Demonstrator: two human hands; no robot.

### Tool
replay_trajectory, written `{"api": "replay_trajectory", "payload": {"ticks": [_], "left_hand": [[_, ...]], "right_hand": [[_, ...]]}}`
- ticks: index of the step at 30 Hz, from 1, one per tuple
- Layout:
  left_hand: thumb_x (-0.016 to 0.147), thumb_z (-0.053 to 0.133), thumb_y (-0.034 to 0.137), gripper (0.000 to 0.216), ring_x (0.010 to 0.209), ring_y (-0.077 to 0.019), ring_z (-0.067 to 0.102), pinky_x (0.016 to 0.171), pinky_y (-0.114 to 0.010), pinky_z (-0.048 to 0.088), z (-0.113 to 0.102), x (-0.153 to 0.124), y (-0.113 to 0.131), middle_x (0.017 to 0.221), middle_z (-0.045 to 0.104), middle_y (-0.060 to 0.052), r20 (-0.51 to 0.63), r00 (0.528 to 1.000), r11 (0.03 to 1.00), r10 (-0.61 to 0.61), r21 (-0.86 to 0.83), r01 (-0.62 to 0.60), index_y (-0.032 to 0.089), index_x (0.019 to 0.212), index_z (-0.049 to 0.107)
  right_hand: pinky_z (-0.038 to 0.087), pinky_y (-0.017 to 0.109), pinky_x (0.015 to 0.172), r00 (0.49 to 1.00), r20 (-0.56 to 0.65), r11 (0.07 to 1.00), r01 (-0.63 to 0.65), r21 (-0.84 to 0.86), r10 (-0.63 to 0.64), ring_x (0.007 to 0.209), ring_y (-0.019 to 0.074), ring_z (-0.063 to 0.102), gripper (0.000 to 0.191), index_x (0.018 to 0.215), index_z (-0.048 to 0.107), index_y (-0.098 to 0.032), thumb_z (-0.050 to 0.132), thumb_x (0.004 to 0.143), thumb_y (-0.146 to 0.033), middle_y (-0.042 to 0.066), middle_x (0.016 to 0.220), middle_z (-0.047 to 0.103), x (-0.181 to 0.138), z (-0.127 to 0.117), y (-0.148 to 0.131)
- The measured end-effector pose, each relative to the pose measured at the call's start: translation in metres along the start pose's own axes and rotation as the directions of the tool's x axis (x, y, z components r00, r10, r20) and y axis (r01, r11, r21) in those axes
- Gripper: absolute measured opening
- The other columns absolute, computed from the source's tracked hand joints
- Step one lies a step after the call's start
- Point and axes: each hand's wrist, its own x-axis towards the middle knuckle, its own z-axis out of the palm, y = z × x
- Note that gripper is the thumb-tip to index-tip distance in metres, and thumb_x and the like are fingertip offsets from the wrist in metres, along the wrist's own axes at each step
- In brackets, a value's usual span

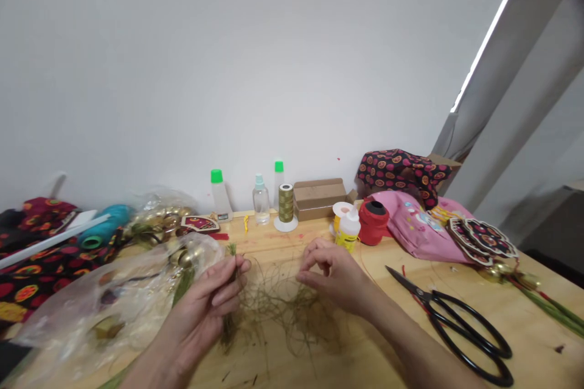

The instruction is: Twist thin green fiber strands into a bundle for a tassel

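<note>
My left hand (pixel 210 296) is closed round a small upright bundle of olive-green threads (pixel 232 250), whose tip sticks out above the fingers. My right hand (pixel 329 272) hovers just to the right, fingers curled in a pinch on thin strands I can barely make out. Between and below both hands lies a loose tangle of olive-green thread (pixel 287 310) on the wooden table (pixel 524 322).
Black scissors (pixel 456 322) lie to the right. A clear plastic bag (pixel 104 310) with gold bells sits left. Along the back stand green-capped bottles (pixel 219 194), a gold thread spool (pixel 286 203), a cardboard box (pixel 319 197), a glue bottle (pixel 349 228), a red spool (pixel 374 220), pink and patterned fabric (pixel 410 219).
</note>
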Motion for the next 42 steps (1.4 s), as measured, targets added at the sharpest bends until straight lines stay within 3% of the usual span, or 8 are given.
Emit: {"api": "replay_trajectory", "payload": {"ticks": [7, 14, 17, 22, 25, 33, 39, 42], "left_hand": [[0.06, 0.069, 0.02, 0.013, 0.032, 0.0047, 0.021, 0.03, -0.008, 0.018, 0.01, -0.004, -0.013, 0.052, 0.054, 0.0, 0.068, 0.98, 0.97, -0.189, 0.17, 0.176, 0.007, 0.06, 0.064], [0.062, 0.067, 0.018, 0.011, 0.033, 0.0038, 0.025, 0.029, -0.008, 0.018, 0.005, -0.003, -0.013, 0.062, 0.063, -0.007, 0.024, 0.975, 0.959, -0.221, 0.19, 0.213, 0.007, 0.062, 0.065], [0.067, 0.062, 0.013, 0.007, 0.037, 0.0018, 0.034, 0.028, -0.007, 0.021, 0.003, -0.003, -0.008, 0.091, 0.065, -0.017, 0.022, 0.973, 0.966, -0.232, 0.122, 0.228, 0.008, 0.062, 0.063], [0.071, 0.056, 0.01, 0.012, 0.044, -0.0016, 0.045, 0.027, -0.007, 0.025, 0.01, -0.005, -0.003, 0.11, 0.057, -0.02, 0.016, 0.963, 0.96, -0.268, 0.083, 0.266, 0.008, 0.062, 0.062], [0.07, 0.057, 0.01, 0.011, 0.044, -0.0018, 0.047, 0.026, -0.007, 0.025, 0.013, -0.006, -0.004, 0.107, 0.06, -0.018, -0.02, 0.965, 0.96, -0.261, 0.099, 0.261, 0.008, 0.061, 0.062], [0.064, 0.064, 0.009, 0.002, 0.043, -0.0033, 0.049, 0.024, -0.006, 0.024, 0.008, -0.003, -0.018, 0.064, 0.063, -0.006, -0.103, 0.961, 0.955, -0.258, 0.123, 0.27, 0.008, 0.065, 0.065], [0.068, 0.059, 0.006, 0.006, 0.039, -0.0002, 0.046, 0.022, -0.005, 0.023, 0.002, 0.006, -0.013, 0.078, 0.064, -0.007, -0.175, 0.974, 0.987, -0.142, 0.051, 0.153, 0.009, 0.07, 0.065], [0.071, 0.055, 0.006, 0.01, 0.043, -0.0008, 0.05, 0.022, -0.005, 0.024, 0.002, 0.006, -0.011, 0.092, 0.063, -0.009, -0.191, 0.972, 0.989, -0.139, 0.016, 0.145, 0.011, 0.072, 0.064]], "right_hand": [[0.035, 0.02, 0.051, 1.0, -0.006, 0.967, -0.012, 0.256, 0.014, 0.054, 0.0082, 0.038, 0.028, 0.094, 0.062, -0.021, 0.063, 0.067, -0.023, 0.001, 0.079, 0.056, -0.004, 0.026, -0.012], [0.036, 0.022, 0.053, 0.973, -0.032, 0.86, -0.185, 0.476, 0.227, 0.055, 0.0104, 0.047, 0.016, 0.063, 0.064, -0.015, 0.058, 0.069, -0.028, 0.0, 0.058, 0.057, 0.0, 0.024, -0.003], [0.036, 0.024, 0.051, 0.945, -0.08, 0.891, -0.267, 0.366, 0.317, 0.052, 0.0112, 0.047, 0.017, 0.064, 0.064, -0.015, 0.057, 0.067, -0.029, 0.0, 0.057, 0.058, 0.004, 0.01, 0.009], [0.036, 0.026, 0.057, 0.984, -0.1, 0.983, -0.159, -0.092, 0.15, 0.063, 0.0151, 0.051, 0.009, 0.069, 0.067, -0.02, 0.059, 0.064, -0.019, 0.002, 0.069, 0.063, 0.004, -0.005, 0.019], [0.035, 0.024, 0.054, 0.981, -0.165, 0.993, -0.114, -0.032, 0.107, 0.06, 0.0132, 0.047, 0.014, 0.077, 0.067, -0.02, 0.058, 0.067, -0.023, 0.002, 0.07, 0.06, 0.002, -0.001, 0.011], [0.026, 0.02, 0.046, 0.972, 0.19, 0.853, -0.217, 0.475, 0.141, 0.049, 0.0064, 0.034, 0.019, 0.08, 0.068, -0.021, 0.061, 0.067, -0.033, -0.003, 0.064, 0.057, -0.006, 0.038, -0.012], [0.033, 0.021, 0.054, 0.905, 0.387, 0.636, -0.405, 0.657, 0.177, 0.056, 0.0083, 0.045, 0.021, 0.059, 0.065, -0.014, 0.069, 0.057, -0.035, -0.001, 0.062, 0.056, -0.007, 0.02, -0.002], [0.032, 0.019, 0.05, 0.917, 0.295, 0.666, -0.398, 0.631, 0.269, 0.052, 0.0069, 0.043, 0.021, 0.065, 0.066, -0.015, 0.068, 0.058, -0.035, -0.001, 0.061, 0.057, -0.003, 0.013, 0.003]]}}
